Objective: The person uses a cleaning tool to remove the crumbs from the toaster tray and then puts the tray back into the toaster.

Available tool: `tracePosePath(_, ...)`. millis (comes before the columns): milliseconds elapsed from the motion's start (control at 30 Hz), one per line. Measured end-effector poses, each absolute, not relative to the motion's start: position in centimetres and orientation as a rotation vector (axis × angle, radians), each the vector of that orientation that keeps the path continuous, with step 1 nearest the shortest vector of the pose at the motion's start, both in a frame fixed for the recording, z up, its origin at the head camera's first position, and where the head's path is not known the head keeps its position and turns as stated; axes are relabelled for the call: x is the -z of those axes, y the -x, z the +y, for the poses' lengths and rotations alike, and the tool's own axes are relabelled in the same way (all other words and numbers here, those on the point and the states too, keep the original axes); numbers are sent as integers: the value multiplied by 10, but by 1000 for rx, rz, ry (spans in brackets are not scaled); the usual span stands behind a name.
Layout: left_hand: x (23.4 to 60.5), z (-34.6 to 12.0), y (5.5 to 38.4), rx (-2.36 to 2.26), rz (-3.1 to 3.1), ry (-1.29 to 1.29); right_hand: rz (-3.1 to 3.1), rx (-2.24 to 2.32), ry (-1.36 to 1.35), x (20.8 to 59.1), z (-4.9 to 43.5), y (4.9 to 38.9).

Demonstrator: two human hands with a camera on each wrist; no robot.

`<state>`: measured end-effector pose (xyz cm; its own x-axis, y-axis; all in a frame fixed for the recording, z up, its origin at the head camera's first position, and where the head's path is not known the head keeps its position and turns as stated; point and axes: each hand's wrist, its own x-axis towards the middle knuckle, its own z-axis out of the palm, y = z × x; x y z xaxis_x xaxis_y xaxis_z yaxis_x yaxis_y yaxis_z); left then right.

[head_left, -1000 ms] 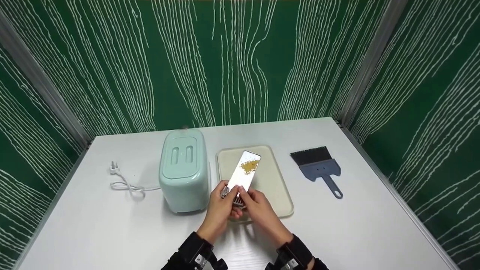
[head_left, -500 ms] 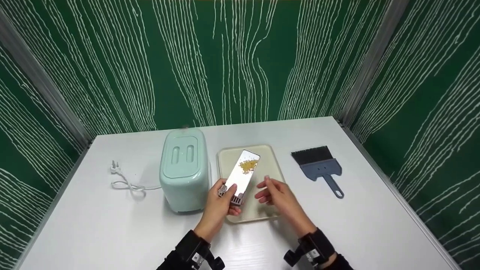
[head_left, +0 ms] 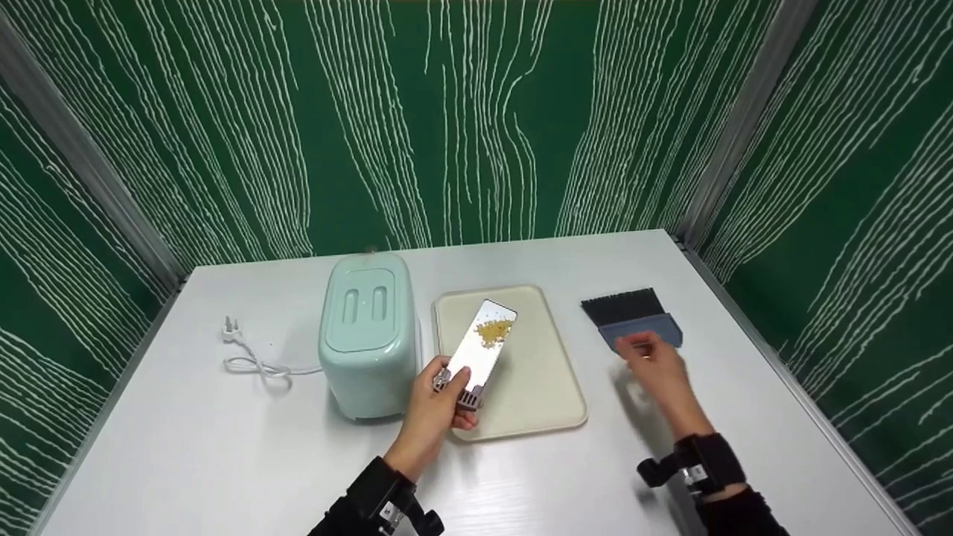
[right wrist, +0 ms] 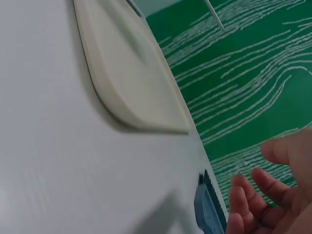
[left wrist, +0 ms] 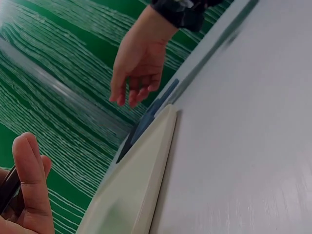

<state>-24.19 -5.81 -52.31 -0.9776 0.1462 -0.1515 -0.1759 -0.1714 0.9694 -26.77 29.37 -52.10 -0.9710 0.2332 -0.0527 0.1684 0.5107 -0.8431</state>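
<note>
My left hand (head_left: 428, 417) grips the slotted end of a narrow, mirror-like metal crumb tray (head_left: 467, 363), thumb on top. Yellow-brown crumbs (head_left: 493, 330) lie near its far end. The crumb tray is over a cream rectangular tray (head_left: 543, 380). In the left wrist view, a dark edge of the crumb tray (left wrist: 9, 191) shows beside the left fingers. My right hand (head_left: 661, 376) holds nothing, its fingers loosely bent. It hovers over a blue brush (head_left: 633, 327) with black bristles, hiding the handle. The right wrist view shows the brush (right wrist: 207, 209) beyond those fingers.
A mint-green toaster (head_left: 368, 320) with a lid on top stands left of the cream tray. Its white cord (head_left: 257, 366) and plug (head_left: 231, 329) lie farther left. Green walls with white lines border the white table (head_left: 298, 461) at the back and sides.
My right hand has let go of the crumb tray and moved right, to over the brush. My left hand keeps holding the crumb tray in nearly the same place.
</note>
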Motion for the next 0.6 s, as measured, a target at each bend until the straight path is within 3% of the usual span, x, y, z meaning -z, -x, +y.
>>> tracePosePath(267,523,-63,242,-2228,1945,-5,-2759,-987,484,535,344,265)
tracePosePath(600,524,-66,240,-2208,1952,24,-2874,-907,462,550,359,265)
